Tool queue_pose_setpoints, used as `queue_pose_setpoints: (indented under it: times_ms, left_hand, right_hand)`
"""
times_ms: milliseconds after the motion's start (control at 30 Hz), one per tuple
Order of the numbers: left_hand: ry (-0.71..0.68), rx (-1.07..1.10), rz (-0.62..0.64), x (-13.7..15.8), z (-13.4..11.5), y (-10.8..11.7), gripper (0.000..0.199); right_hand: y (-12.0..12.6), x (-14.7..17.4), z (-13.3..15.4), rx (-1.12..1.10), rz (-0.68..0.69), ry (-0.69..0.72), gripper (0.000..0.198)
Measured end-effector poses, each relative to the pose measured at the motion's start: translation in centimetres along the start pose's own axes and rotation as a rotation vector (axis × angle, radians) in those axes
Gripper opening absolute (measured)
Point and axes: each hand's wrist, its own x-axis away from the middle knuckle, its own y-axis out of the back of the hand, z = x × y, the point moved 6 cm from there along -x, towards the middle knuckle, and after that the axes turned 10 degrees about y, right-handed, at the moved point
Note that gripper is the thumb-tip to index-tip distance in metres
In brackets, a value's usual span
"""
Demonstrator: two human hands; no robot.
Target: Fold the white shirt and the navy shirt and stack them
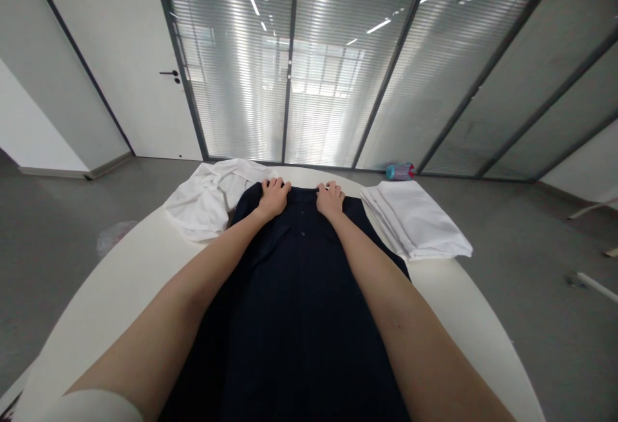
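A dark navy shirt (302, 293) lies spread lengthwise over the white table, with a couple of small buttons along its middle. Its narrow collar end points to the far side. My left hand (275, 197) is closed on the shirt's far edge, left of the collar, fingers curled over it. On the right of the collar my right hand (331, 199) grips the same edge, its fingers bent. Both forearms stretch across the cloth and cover part of its sides. What the fingertips pinch underneath is hidden.
A crumpled white cloth (207, 197) lies at the table's far left; a folded white cloth (418, 219) is at the right. The round white table (130, 284) has a curved edge. Beyond stand a blue-and-red object (400, 172) on the floor and a glass partition (328, 87).
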Motion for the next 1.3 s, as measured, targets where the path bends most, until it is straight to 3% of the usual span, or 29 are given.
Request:
queue_pose_setpoints:
  times_ms: [100, 167, 300, 400, 533, 667, 733, 833, 967, 1067, 1200, 1300]
  left_hand:
    - [0.036, 0.037, 0.06, -0.1, 0.5, -1.1, 0.033]
    - [-0.014, 0.072, 0.036, -0.2, 0.1, -0.4, 0.035]
    - [-0.216, 0.181, 0.007, 1.2, -1.8, 3.2, 0.04]
    - [-0.286, 0.273, 0.05, 4.1, -3.0, 6.4, 0.038]
    - [-0.153, 0.363, 0.205, 9.3, -3.3, 8.2, 0.039]
    - [0.054, 0.345, 0.455, 13.9, -3.2, 6.4, 0.063]
    - [0.048, 0.303, 0.482, 15.1, -3.7, 5.9, 0.07]
    - [0.003, 0.266, 0.407, 15.7, -4.0, 6.9, 0.065]
    - [-0.185, 0.368, 0.293, 18.2, -3.0, 12.4, 0.047]
    - [-0.37, 0.462, 0.327, 23.6, -1.2, 18.1, 0.037]
    - [-0.454, 0.415, 0.39, 33.0, 2.0, 23.9, 0.035]
    - [-0.446, 0.334, 0.35, 38.9, 3.9, 26.0, 0.043]
  right_hand:
    - [-0.7, 0.0, 0.0, 0.027, 0.05, 0.013, 0.037]
    - [0.0, 0.1, 0.6, 0.059, 0.012, 0.07, 0.038]
    - [3.1, 0.8, 1.5, 0.034, -0.068, 0.131, 0.038]
    - [5.5, 2.6, 1.3, -0.034, -0.031, 0.178, 0.039]
    - [6.7, 7.4, 0.4, -0.058, 0.113, 0.218, 0.051]
    - [5.2, 12.8, 0.9, -0.078, 0.286, 0.134, 0.07]
    - [4.5, 14.6, 2.0, -0.063, 0.335, 0.122, 0.074]
    - [5.4, 15.7, 3.2, -0.067, 0.287, 0.14, 0.07]
    - [10.9, 18.0, 2.9, -0.236, 0.108, 0.346, 0.052]
    - [15.8, 23.5, 0.9, -0.377, 0.077, 0.548, 0.036]
    - [20.2, 33.7, -3.7, -0.335, 0.035, 0.5, 0.028]
    - [21.1, 41.3, -7.0, -0.305, -0.082, 0.356, 0.022]
